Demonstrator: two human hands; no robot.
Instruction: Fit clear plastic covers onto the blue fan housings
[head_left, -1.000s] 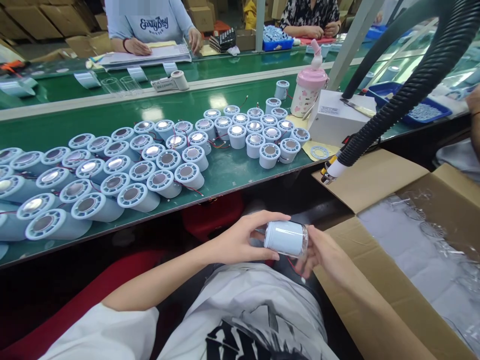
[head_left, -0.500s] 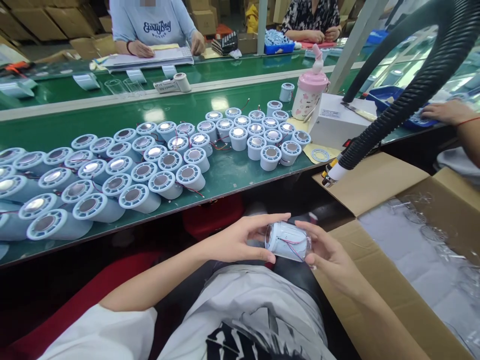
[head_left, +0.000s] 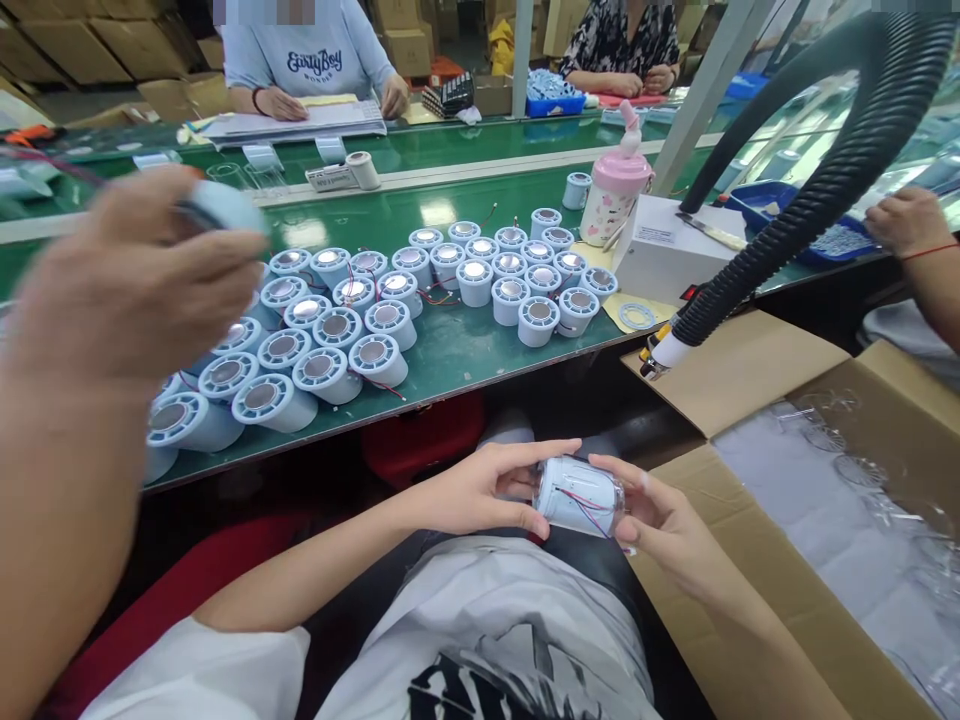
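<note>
Over my lap, both hands hold one pale blue cylinder part [head_left: 581, 497] lying on its side, with thin red and blue wires across its body and a clear cap on its right end. My left hand [head_left: 480, 488] grips its left end with thumb and fingers. My right hand [head_left: 660, 520] cups the capped right end. On the green bench [head_left: 450, 345] ahead stand several more of the same cylinders [head_left: 373, 358], shiny discs facing up.
Another person's blurred hand [head_left: 127, 290] reaches in from the left holding a cylinder over the bench. An open cardboard box [head_left: 810, 480] with clear plastic parts sits at my right. A black corrugated hose [head_left: 810, 200], a pink bottle [head_left: 613, 185] and a white box [head_left: 675, 245] stand beyond. Other people work across the line.
A co-worker's arm and hand have come into view at the left, covering the left cylinders. The cylinder in my hands has turned, so its wires now face up.
</note>
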